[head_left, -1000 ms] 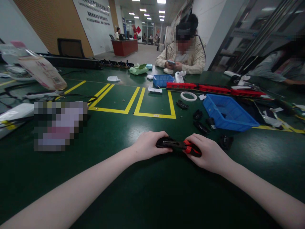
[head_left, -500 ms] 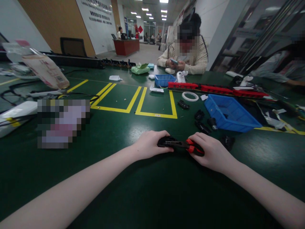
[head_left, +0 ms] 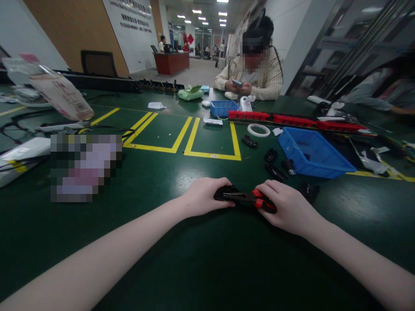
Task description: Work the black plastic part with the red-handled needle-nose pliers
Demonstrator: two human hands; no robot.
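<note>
My left hand (head_left: 207, 195) is closed around a small black part (head_left: 223, 192) above the green table (head_left: 201, 250). My right hand (head_left: 282, 202) grips a pair of pliers (head_left: 251, 198) with red and black handles. The dark jaws of the pliers point left and reach the black part; whether they clamp it I cannot tell. Several similar black parts (head_left: 275, 171) lie just beyond my right hand, and another black part (head_left: 309, 191) is beside its wrist.
A blue bin (head_left: 314, 151) stands at the right, with a white ring (head_left: 258, 130) beside it. Red strips (head_left: 292, 119) run behind. At the left are a bottle (head_left: 60, 90), cables and a blurred flat object (head_left: 90, 168). Across the table sits a person (head_left: 249, 73) holding a phone.
The pliers have shifted very slightly left, with their jaws a little further over the black part. My left hand has stayed almost still.
</note>
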